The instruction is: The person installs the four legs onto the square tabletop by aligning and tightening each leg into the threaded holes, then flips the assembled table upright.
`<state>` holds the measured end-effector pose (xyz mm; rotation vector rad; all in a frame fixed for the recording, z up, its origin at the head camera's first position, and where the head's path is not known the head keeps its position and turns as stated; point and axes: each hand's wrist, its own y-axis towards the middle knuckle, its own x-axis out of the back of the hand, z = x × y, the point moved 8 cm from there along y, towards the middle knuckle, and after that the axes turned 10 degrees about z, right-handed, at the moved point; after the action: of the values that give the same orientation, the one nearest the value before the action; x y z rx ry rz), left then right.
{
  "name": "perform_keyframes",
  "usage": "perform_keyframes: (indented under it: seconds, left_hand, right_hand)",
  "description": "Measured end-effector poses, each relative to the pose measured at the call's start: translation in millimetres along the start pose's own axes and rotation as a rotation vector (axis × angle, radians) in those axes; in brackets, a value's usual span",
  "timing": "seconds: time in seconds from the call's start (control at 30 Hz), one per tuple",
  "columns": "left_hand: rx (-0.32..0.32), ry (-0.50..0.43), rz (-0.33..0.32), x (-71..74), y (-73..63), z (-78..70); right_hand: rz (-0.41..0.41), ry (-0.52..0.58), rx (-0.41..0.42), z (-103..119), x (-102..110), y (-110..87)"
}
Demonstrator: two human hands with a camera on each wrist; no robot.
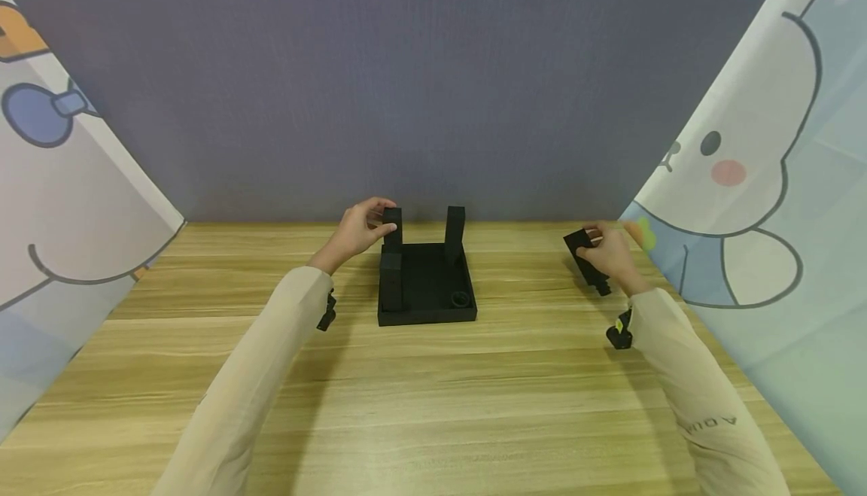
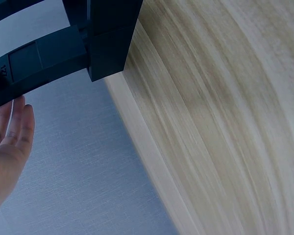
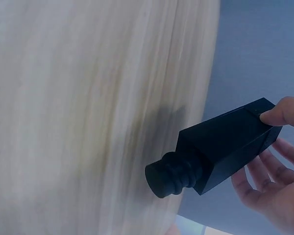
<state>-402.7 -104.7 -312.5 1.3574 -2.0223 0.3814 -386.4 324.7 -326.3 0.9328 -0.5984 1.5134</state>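
A square black base (image 1: 427,315) with a raised rim sits at the table's back. My left hand (image 1: 357,231) pinches the upper end of a black square post (image 1: 392,216) standing at its back left corner, thumb on one side and fingers on the other. In the left wrist view this post (image 2: 49,56) meets the base, with small lettering near its held end. Far to the right, my right hand (image 1: 609,251) grips a black square block (image 3: 225,137) by one end, held tilted above the table. A round threaded stub (image 3: 171,175) sticks out of its lower end.
Another black post (image 1: 454,229) rises at the base's back right corner, and a shorter one (image 1: 391,281) at the front left. A round threaded socket (image 1: 460,299) shows at the front right. Behind the wooden table (image 1: 433,398) stands a grey wall (image 1: 433,89).
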Motion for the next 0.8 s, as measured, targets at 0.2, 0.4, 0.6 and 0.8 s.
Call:
perform_keyframes:
  seconds: [0.2, 0.4, 0.6, 0.8]
  left_hand:
    - [-0.003, 0.0, 0.001, 0.2, -0.1, -0.1]
    - [-0.007, -0.003, 0.001, 0.4, 0.7, -0.1]
    - [-0.013, -0.003, 0.0, 0.7, 0.3, -0.8]
    - [-0.013, -0.006, 0.003, 0.3, -0.3, -1.1]
  right_hand:
    - [-0.009, 0.03, 0.02, 11, 1, -0.5]
    - [0.006, 0.068, 0.016, 20, -2, -0.3]
    - [0.025, 0.099, 0.021, 30, -6, -0.5]
    - [0.021, 0.116, 0.041, 40, -8, -2.2]
